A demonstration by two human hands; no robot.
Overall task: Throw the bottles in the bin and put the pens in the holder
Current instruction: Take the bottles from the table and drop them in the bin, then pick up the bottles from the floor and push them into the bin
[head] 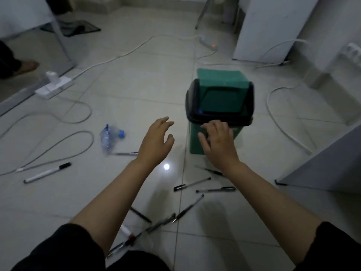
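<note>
On the floor at the left lie a marker (47, 172) and a crushed bottle (109, 138), and the left hand (156, 142) hovers beside the bottle, fingers apart, holding nothing. The right hand (217, 142) rests loosely curled against the front of the green bin (218, 106), gripping nothing. Pens (192, 184) lie scattered near the body; a knee could roll them, and no holder is visible.

dim, bluish | glare spot on floor tiles (166, 166) | soft blur | edges bowed
</note>
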